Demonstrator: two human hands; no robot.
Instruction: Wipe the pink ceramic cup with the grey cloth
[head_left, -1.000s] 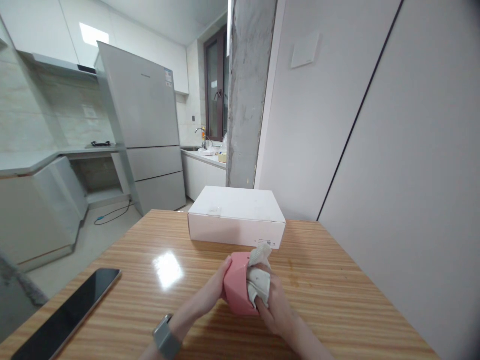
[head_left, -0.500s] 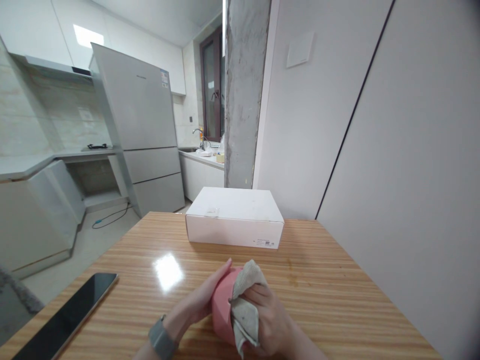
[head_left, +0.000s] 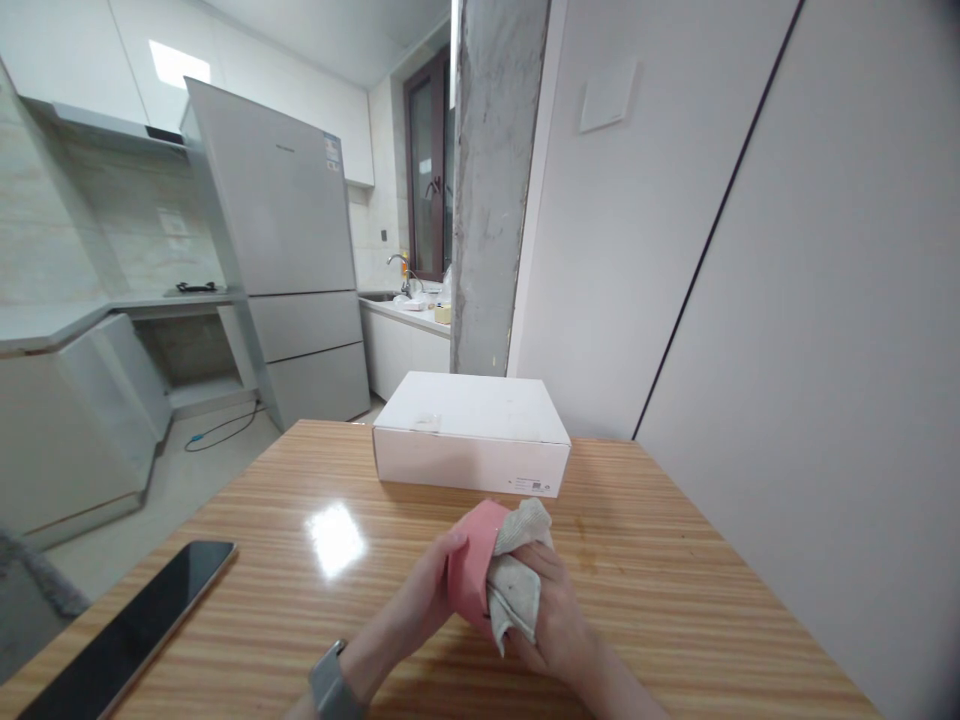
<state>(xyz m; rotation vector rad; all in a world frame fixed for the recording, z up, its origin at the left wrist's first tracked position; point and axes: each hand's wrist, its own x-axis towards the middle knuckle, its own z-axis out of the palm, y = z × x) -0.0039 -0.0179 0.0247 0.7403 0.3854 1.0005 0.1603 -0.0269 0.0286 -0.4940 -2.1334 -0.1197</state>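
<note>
Bowl (head_left: 469, 575) tilted | L hand (head_left: 429, 588): fingers gripping bowl's side | R hand (head_left: 559, 612): fingers clutching cloth (head_left: 514, 592) @ bowl's mouth | box (head_left: 469, 458) bhnd bowl | phone (head_left: 135, 632) L of bowl

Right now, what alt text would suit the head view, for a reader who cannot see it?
A person's left hand holds a pink container at a wooden table, while the right hand holds a grey cloth against it. Behind them sits a white box; a phone lies at the left, and a fridge stands in the background.
</note>
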